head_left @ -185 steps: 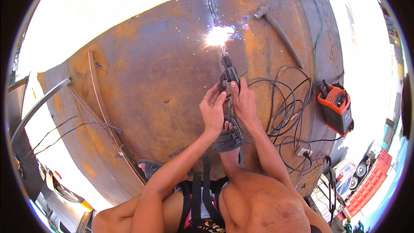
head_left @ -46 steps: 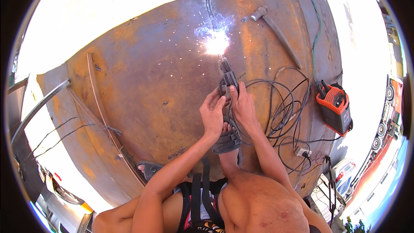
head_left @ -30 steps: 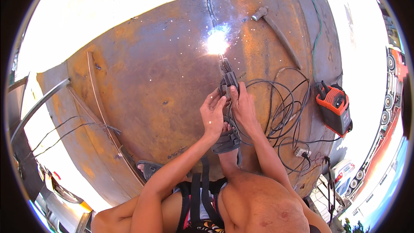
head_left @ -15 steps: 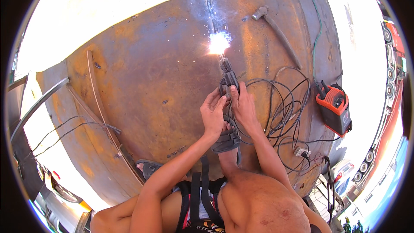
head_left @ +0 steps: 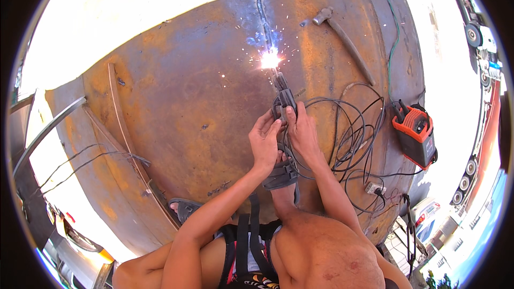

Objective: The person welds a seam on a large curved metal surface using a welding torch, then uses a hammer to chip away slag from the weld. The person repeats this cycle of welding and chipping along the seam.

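My right hand point(head_left: 303, 135) is closed round the black welding electrode holder point(head_left: 287, 98), with its thumb on top. My left hand point(head_left: 265, 140) grips the holder's rear from the left side, fingers pressed together. A short electrode reaches from the jaws to a bright welding arc point(head_left: 271, 59), whose glare hides the tip. Small sparks fly round it. Beyond the arc, a dark seam point(head_left: 261, 8) runs away over the rusty steel plate point(head_left: 176, 101). My sandalled foot point(head_left: 281, 174) is just below my hands.
A hammer point(head_left: 348, 45) lies right of the seam. Looped black cable point(head_left: 350, 134) spreads right of my hands, near an orange and black welding machine point(head_left: 416, 136) and a socket point(head_left: 375, 188). A bent metal strip point(head_left: 123, 123) lies at left. Trucks point(head_left: 474, 35) stand beyond the right edge.
The arc has come slightly nearer to me, with more sparks scattered round it and less bluish smoke. Both hands keep their grip on the electrode holder. Vehicles at the far right have shifted.
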